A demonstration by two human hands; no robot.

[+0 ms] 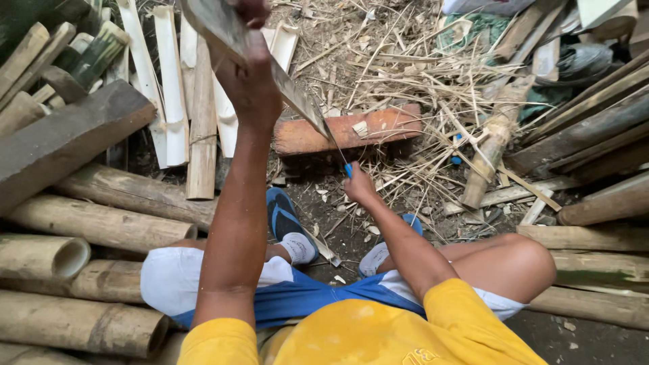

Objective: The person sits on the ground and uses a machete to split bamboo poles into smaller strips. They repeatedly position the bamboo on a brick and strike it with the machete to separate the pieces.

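My left hand (251,80) is raised and grips a flat split bamboo strip (297,98), which slants from the upper left down toward the right. My right hand (358,186) sits lower, close to the ground, and holds a thin knife with a blue handle (347,169). The knife's blade points up to the lower end of the strip. Just behind that meeting point a reddish-brown block (378,128) lies on the ground. My feet in blue sandals (284,220) rest on the dirt below my hands.
Thick bamboo poles (101,223) are stacked at the left, with pale split slats (172,88) behind them. Weathered planks and poles (588,128) pile up at the right. Dry shavings and strips (405,67) litter the ground beyond the block.
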